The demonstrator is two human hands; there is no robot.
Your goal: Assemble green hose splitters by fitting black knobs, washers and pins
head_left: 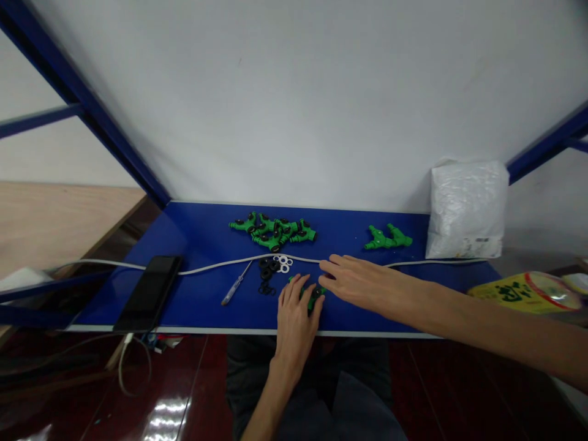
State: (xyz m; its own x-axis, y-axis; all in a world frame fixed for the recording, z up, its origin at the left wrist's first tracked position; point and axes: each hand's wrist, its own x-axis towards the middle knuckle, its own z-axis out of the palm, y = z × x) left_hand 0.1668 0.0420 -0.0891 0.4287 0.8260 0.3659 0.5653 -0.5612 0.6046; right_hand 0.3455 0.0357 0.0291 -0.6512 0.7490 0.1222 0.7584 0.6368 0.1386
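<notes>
Near the front edge of the blue tabletop, my left hand (296, 312) is closed around a green Y-shaped hose splitter (313, 299) with black parts; much of it is covered by the fingers. My right hand (351, 278) reaches in from the right, fingers bent and together, its tips against the splitter's upper right side. Whatever lies under those fingertips is hidden. Just left of the hands are black rings (267, 267), white washers (283, 263) and thin black O-rings (266, 288). A screwdriver (236, 284) with a clear handle lies beside them.
Several green-and-black splitters (275, 231) are heaped at the back; more green pieces (388, 237) lie right of them. A white cable (215, 266) crosses the blue table (202, 306). A black phone (149, 294) sits left, a white plastic package (466, 211) and yellow container (514, 294) right.
</notes>
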